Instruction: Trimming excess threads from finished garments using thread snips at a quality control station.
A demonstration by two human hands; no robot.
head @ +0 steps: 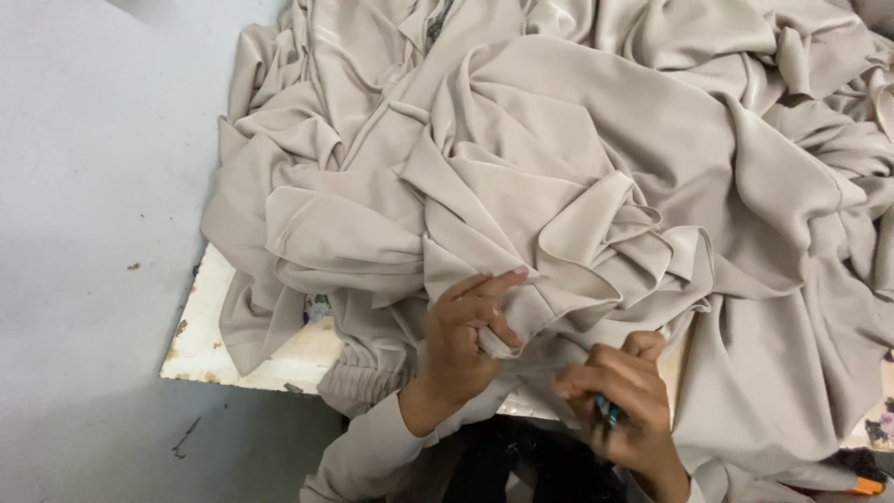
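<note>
Currently I log my left hand [461,340] pinching a fold of the beige fabric [596,177], my right hand [619,405] at 4 o'clock from it closed around a small teal-handled tool [605,412], the fabric heaped toward 12 o'clock over the chipped white table [209,335], grey floor [93,186] at 9 o'clock.

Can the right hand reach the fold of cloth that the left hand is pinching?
Probably yes. The right hand, holding a small teal tool, sits close beside the left hand, and nothing lies between it and the pinched fold of beige cloth.
</note>
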